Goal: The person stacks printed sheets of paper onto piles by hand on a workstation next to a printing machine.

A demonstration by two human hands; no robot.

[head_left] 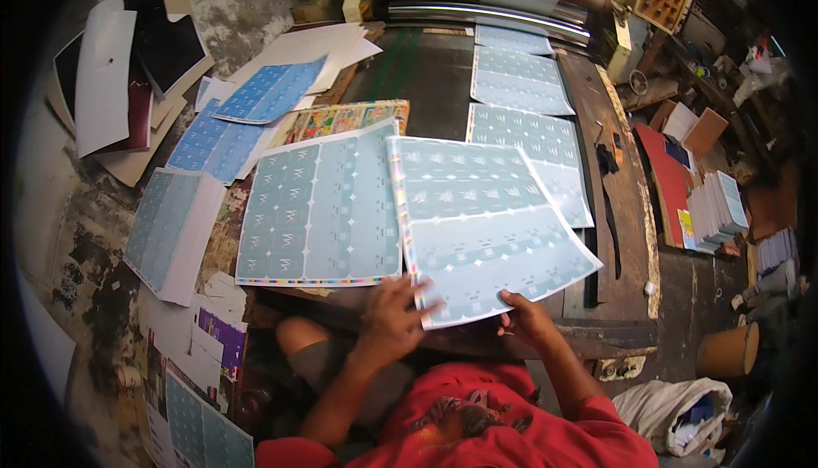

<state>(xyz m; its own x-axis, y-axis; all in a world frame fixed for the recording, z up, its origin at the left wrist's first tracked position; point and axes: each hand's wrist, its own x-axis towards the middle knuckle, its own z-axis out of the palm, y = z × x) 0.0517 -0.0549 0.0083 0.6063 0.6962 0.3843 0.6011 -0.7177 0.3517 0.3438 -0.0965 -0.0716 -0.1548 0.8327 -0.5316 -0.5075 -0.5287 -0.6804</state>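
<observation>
A large printed sheet (490, 238) in pale blue-green is tilted over the table in front of me. My right hand (528, 319) pinches its near edge, thumb on top and fingers underneath. At the sheet's lower left corner is my left hand (394, 319); its fingers are smeared by motion, so their grip is unclear. Just left lies a stack of matching sheets (319, 212), partly covered by the held one. More printed sheets (521, 63) lie in a row on the machine's bed beyond it, running toward the rollers.
Metal rollers (486, 12) of a machine cross the far end. Blue printed sheets (268, 93) and a thick stack of cut sheets (170, 229) lie to the left. A black strap (610, 212) rests along the table's right side. A white sack (682, 408) and a bucket (727, 350) stand at lower right.
</observation>
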